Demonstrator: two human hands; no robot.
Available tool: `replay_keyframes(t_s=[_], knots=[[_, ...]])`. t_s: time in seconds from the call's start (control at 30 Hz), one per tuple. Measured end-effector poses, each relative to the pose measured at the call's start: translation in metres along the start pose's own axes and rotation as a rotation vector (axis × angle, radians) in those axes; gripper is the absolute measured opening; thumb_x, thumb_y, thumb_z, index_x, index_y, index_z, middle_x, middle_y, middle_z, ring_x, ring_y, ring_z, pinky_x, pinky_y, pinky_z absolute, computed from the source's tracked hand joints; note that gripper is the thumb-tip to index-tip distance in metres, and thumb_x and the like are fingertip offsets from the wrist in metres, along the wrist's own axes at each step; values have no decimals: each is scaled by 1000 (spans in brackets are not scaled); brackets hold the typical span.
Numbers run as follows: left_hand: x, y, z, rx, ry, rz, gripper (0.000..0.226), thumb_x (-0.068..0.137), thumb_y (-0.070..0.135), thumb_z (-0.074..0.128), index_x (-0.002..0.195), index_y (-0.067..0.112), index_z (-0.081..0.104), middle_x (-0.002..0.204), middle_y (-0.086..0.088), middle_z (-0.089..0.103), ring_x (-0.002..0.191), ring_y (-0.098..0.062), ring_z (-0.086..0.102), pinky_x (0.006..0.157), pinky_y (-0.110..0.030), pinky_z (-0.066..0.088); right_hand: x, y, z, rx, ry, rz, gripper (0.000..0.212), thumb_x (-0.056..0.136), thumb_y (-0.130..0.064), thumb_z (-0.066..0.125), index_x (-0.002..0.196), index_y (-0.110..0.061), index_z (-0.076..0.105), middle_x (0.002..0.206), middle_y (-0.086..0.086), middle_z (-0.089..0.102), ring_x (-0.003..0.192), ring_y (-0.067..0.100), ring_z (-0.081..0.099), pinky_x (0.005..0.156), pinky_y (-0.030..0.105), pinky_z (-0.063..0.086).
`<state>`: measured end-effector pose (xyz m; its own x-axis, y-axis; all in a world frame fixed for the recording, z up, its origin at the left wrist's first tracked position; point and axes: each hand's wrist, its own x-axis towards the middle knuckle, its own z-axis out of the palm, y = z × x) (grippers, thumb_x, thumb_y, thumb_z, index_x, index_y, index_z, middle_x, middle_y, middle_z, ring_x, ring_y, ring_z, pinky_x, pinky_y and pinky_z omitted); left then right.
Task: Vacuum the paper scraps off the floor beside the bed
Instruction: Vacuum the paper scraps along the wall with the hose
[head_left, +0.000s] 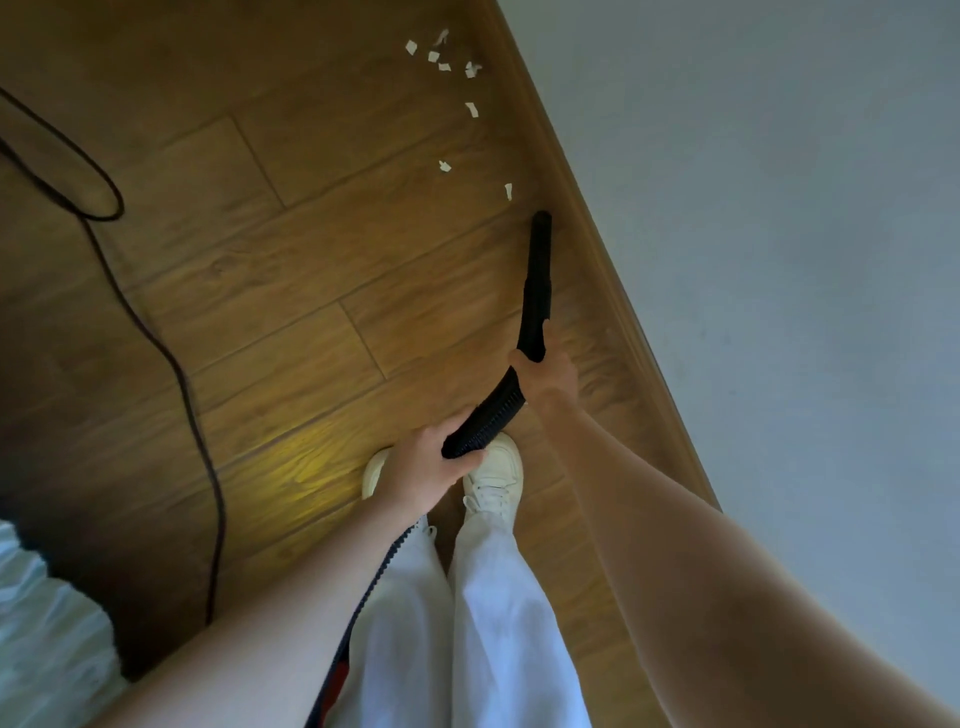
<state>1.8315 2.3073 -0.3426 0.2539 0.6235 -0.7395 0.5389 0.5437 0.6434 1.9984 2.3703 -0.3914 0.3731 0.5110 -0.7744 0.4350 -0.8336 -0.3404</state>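
Several white paper scraps (471, 109) lie scattered on the wooden floor (291, 270) along the skirting board, ahead of me. A black vacuum nozzle (538, 270) points toward them, its tip a short way from the nearest scrap (508, 190). My right hand (545, 371) grips the nozzle's rear end. My left hand (431, 470) grips the black ribbed hose (485, 415) just behind it. The hose runs back under my left arm and past my leg.
A wooden skirting board (587, 218) and a pale wall (779, 208) bound the right side. A black power cord (156, 338) loops across the floor on the left. White bedding (47, 623) shows at the lower left. My white shoes (496, 478) stand below the hands.
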Motion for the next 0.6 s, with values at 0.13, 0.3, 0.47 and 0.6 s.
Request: replay_keyframes(t_s=[0.13, 0.3, 0.47, 0.6], knots=[[-11, -5, 10, -2, 13, -3, 60, 84, 28, 70, 139, 33, 46, 97, 7, 70, 69, -6, 62, 69, -34, 57, -7, 9, 2, -51, 22, -65, 71, 93, -34, 54, 153, -31, 16, 125, 6, 60, 104, 21, 60, 85, 37, 54], [-10, -2, 2, -21, 82, 12, 62, 86, 29, 68, 142, 34, 42, 102, 8, 69, 69, -5, 63, 68, -36, 58, 5, -19, 5, -145, -62, -129, 71, 95, -36, 53, 153, -31, 13, 132, 7, 55, 110, 23, 58, 90, 37, 51], [-2, 0, -12, -39, 153, -1, 61, 86, 31, 69, 141, 33, 43, 106, 5, 70, 71, -15, 67, 70, -37, 58, 15, -44, 18, -135, -92, -126, 70, 95, -34, 52, 153, -31, 13, 136, 7, 52, 114, 24, 56, 91, 37, 51], [-8, -4, -9, -10, 98, -7, 61, 85, 32, 70, 140, 35, 43, 103, 4, 71, 71, -14, 68, 69, -40, 58, 5, -28, 16, -98, -89, -82, 70, 96, -33, 52, 153, -29, 13, 139, 7, 50, 117, 24, 55, 90, 33, 51]])
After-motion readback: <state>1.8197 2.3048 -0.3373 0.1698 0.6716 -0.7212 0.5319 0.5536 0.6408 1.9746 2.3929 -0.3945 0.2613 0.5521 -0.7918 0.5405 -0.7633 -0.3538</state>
